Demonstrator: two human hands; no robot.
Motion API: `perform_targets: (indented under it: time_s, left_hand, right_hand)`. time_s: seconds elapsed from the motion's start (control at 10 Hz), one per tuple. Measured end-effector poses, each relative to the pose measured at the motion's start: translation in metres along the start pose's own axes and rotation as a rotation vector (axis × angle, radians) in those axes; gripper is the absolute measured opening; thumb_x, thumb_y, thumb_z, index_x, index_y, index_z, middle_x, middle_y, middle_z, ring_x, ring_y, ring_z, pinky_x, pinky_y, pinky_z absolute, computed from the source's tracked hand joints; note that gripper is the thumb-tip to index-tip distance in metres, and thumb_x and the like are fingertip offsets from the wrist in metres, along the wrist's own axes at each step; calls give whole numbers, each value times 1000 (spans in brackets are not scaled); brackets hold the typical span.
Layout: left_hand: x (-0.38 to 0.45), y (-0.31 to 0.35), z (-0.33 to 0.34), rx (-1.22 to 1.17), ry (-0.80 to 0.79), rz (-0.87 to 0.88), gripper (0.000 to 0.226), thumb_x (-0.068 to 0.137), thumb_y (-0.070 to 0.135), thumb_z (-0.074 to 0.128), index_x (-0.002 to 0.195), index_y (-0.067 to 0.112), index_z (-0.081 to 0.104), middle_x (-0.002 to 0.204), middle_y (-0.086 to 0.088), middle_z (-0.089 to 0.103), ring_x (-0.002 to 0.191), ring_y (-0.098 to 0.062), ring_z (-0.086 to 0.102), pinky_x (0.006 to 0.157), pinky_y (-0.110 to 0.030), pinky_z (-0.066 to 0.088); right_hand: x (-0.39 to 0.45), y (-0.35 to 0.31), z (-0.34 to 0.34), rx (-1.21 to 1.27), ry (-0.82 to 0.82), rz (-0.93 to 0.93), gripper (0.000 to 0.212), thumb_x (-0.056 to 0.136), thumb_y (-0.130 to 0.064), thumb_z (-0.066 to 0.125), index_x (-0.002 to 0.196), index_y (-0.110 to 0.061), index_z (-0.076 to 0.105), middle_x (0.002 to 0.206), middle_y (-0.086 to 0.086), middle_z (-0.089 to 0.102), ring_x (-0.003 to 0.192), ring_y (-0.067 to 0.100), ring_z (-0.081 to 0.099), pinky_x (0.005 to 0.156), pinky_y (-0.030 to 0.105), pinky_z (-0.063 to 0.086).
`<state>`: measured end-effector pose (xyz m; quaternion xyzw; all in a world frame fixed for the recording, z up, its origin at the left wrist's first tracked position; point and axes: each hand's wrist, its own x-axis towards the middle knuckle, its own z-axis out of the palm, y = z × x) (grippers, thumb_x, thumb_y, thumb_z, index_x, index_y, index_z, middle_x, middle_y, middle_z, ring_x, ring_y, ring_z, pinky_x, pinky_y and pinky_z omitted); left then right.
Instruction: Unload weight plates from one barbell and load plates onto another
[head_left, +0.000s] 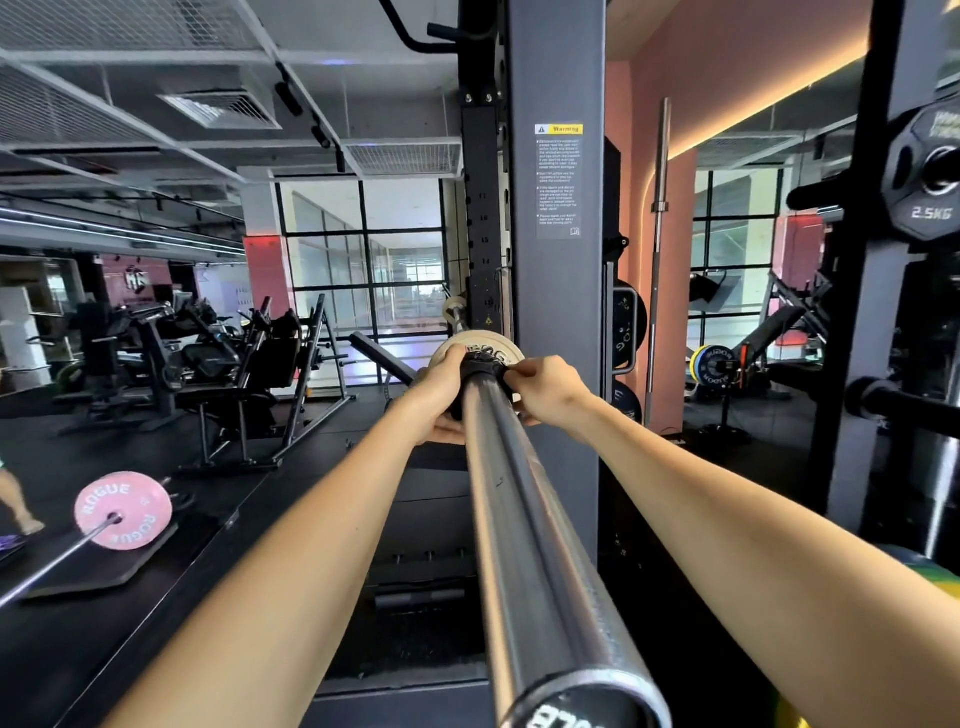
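A smooth, round steel barbell sleeve (511, 519) runs from the lower right foreground away from the viewer, its long axis pointing forward and slightly upward toward a dark grey rack upright (558, 291). The near end cap shows part of a white printed word, cut off by the frame edge. At the far end of the sleeve sits a pale cream, disc-shaped weight plate (480, 349) with dark lettering on its face that is mostly hidden. Pressed against the plate is a black collar (482, 370) wrapped around the sleeve.

Both bare forearms reach forward along the bar. The left hand (441, 397) curls around the left side of the collar, its thumb up on the plate's edge and its fingers under the sleeve. The right hand (550, 392) pinches the right side of the collar with closed fingertips. Each grip is pressed together on the collar.

On the rack upright is a grey sticker (558, 182) with a yellow header reading "Warning"; the small print below is unreadable. At the upper right, a black plate (927, 171) with cut-out holes hangs on a peg and reads "2.5KG". On the dark rubber floor at the lower left lies a second barbell carrying a pink plate (123, 510) marked "ROGUE" twice in white. In the mirror on the right, a blue plate with a yellow rim (714, 366) also reads "ROGUE"
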<state>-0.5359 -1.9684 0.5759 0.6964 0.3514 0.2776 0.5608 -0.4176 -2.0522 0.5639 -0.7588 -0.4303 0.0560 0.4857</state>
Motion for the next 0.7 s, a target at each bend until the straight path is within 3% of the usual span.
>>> perform_targets:
  time_s: [0.2,0.3,0.4,0.5,0.6,0.7]
  left_hand:
    - [-23,0,-4,97,92,81,35,100,51,38,116,19,40,85,-6,58,64,-18,60,33,-19,47]
    - [-30,1,-11,166,92,101,50,99,56,36,120,12,45,89,-9,63,67,-19,64,41,-20,51]
    - [-35,13,-22,181,117,84,75,93,70,27,115,5,58,99,-16,69,77,-26,70,67,-34,60]
    - [-41,30,-25,165,155,103,87,88,78,18,99,4,62,93,-17,70,73,-26,69,66,-35,58]
    - [-49,57,-28,81,306,197,105,75,89,3,85,5,65,66,-11,60,47,-20,52,49,-28,45]
    - [-52,60,-28,-17,283,190,116,75,89,-2,135,8,55,83,-12,67,65,-25,65,61,-35,53]
  right_hand:
    - [-4,6,-7,-3,-90,-49,36,95,-28,45,99,2,65,99,20,68,92,35,68,79,48,58]
    - [-4,4,-17,-31,-138,-67,42,97,-33,44,103,3,64,94,16,66,83,29,67,73,42,60]
    - [-4,-6,-46,-54,-62,-95,52,97,-47,43,98,-1,66,94,15,71,80,31,69,70,44,60]
    - [-8,-15,-70,25,21,-60,67,93,-62,37,90,-2,67,81,13,71,71,29,69,59,38,58]
    - [-17,-26,-101,101,94,-9,90,83,-81,17,68,-5,62,60,10,62,49,24,58,50,30,46]
    - [-25,-24,-109,118,127,0,91,77,-87,9,53,-8,50,49,8,52,41,23,48,51,30,40]
